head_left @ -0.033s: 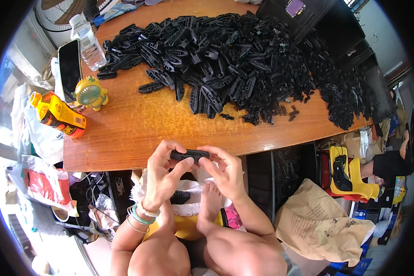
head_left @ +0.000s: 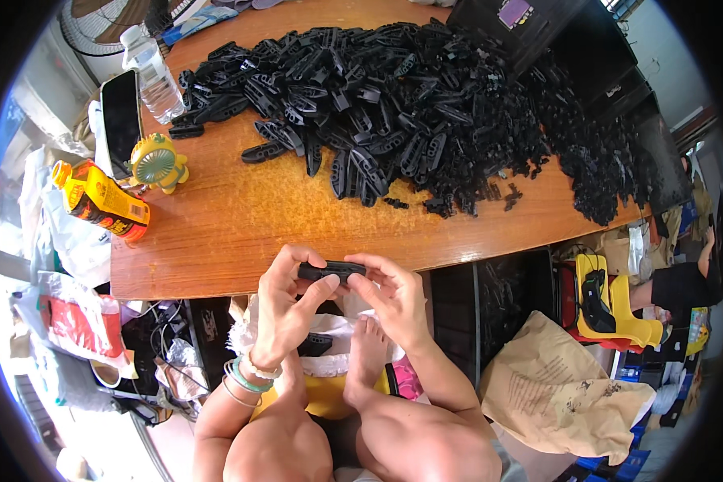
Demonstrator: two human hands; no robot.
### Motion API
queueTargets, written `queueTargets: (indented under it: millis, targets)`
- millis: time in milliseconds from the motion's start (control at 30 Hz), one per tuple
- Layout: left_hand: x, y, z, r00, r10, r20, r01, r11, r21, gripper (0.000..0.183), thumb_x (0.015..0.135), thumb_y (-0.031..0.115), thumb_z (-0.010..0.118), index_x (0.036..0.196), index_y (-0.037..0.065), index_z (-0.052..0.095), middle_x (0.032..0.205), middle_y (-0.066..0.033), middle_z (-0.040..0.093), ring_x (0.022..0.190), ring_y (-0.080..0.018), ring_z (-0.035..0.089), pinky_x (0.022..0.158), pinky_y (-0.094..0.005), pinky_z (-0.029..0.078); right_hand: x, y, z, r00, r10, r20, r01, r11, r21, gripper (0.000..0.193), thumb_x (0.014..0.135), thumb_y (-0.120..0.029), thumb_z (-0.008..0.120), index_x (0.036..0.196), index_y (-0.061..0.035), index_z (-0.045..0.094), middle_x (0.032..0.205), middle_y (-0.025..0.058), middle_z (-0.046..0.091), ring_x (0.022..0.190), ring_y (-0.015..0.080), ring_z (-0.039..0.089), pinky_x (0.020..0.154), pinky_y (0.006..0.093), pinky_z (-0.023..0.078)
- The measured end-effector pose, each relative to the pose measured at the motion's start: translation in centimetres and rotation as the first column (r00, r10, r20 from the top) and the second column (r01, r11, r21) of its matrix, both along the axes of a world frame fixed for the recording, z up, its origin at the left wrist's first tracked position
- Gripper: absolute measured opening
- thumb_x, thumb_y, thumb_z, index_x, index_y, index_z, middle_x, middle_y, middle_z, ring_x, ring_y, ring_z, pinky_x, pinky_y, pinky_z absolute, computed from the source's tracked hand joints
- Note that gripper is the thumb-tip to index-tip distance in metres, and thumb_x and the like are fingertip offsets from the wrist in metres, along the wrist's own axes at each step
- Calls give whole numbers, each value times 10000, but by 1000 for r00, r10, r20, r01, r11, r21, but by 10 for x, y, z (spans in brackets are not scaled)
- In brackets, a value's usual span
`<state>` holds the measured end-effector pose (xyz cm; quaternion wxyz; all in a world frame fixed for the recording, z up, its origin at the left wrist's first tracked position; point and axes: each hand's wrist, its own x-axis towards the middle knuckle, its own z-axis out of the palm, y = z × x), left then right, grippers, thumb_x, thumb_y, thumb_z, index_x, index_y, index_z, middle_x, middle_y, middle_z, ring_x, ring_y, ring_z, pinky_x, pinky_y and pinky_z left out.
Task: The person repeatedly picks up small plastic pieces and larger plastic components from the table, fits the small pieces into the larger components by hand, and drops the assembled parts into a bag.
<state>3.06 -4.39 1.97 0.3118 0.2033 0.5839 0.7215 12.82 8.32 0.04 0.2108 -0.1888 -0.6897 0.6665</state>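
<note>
A long black plastic part [head_left: 330, 271] with rounded ends is held level between both hands, just off the table's near edge. My left hand [head_left: 291, 299] pinches its left end, thumb on the near side and fingers behind. At its right end my right hand [head_left: 394, 299] grips with thumb and fingertips. The fingers cover both ends, so whether it is one piece or several joined cannot be seen. Across the wooden table [head_left: 241, 233] spreads a heap of similar black parts [head_left: 353, 96], with smaller black pieces [head_left: 506, 136] along its right side.
On the table's left stand a yellow-capped drink bottle [head_left: 104, 201], a small yellow fan [head_left: 159, 163], a phone [head_left: 121, 120] and a clear bottle [head_left: 154, 76]. Black crates [head_left: 586, 56] rise at the back right. A brown paper bag [head_left: 554, 386] and a yellow chair [head_left: 618, 313] are lower right.
</note>
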Motion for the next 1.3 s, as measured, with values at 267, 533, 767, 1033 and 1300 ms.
queueTargets:
  millis: [267,533,767,1033,1300]
  targets:
    - [-33,7,9,907,-227,-355,133,954,-269,252,890,78,589,1106,-34,523,878,-121,664,685,-157,662,625,-254,525,18,17,3,925,335,181,-245,887,-393,227,849,-65,652,1029,68,619,802,64,657,691,103,640,615,231,496]
    - [-90,99,-7,64,-172,-983,-141,974,-179,488,729,-98,500,1211,-20,506,1347,-194,447,1261,-318,416,1030,-399,362,3,-9,-2,926,321,199,-266,928,-263,167,855,-53,644,1014,-3,640,835,50,660,713,101,637,617,229,503]
    - [-80,93,-17,209,-100,-973,-95,988,-122,276,722,-67,583,991,-21,539,1050,-156,534,1023,-332,511,907,-407,411,-43,77,-19,943,-295,-152,275,437,856,163,739,21,659,895,-16,634,872,95,580,831,299,547,709,388,453]
    - [-47,44,-3,612,-17,-791,-106,989,-103,275,736,-96,632,983,-17,540,938,-138,560,851,-272,595,773,-320,478,-32,73,-28,930,-223,-292,346,801,488,162,874,-26,604,1030,19,607,862,94,591,748,147,617,644,250,489]
    - [-19,25,-10,891,-28,-452,-11,996,-85,241,755,-88,674,963,-32,566,981,-54,551,875,-101,559,768,-229,472,3,41,8,975,-169,-144,138,969,-204,198,868,-13,616,1056,45,637,882,109,663,660,99,586,633,207,485]
